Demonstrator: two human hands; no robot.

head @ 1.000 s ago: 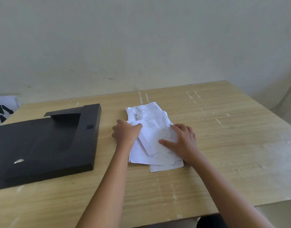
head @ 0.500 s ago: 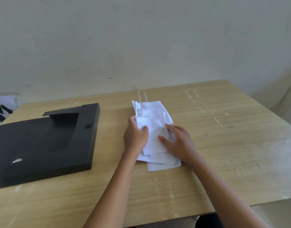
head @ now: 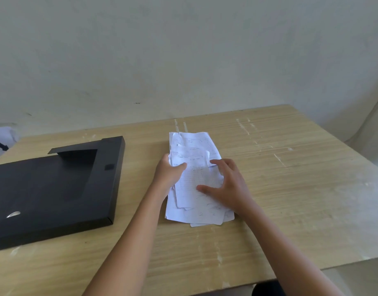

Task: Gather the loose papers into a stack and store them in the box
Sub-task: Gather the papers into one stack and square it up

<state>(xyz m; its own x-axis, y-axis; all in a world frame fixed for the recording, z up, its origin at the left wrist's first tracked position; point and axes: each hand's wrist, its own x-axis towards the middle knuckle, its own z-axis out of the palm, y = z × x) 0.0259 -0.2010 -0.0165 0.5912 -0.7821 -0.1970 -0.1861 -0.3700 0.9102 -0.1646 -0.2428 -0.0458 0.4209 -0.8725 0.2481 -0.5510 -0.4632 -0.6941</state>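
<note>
A pile of white papers (head: 193,146) with handwriting lies on the wooden table (head: 290,189), roughly squared, with uneven edges at the near end. My left hand (head: 167,174) grips the pile's left edge, thumb on top of the sheets. My right hand (head: 228,184) rests on the right side of the pile with fingers spread, pressing down. A flat black box (head: 55,189) lies to the left of the papers, its lid shut and a flap raised at its far end.
A pale wall runs along the table's far edge. A white sheet with black marks (head: 2,139) shows past the table's far left corner. The table's near edge is close to my body.
The spread papers have been pushed together into a narrower pile. My left hand moved right against the pile's left edge, and my right hand shifted along its right side.
</note>
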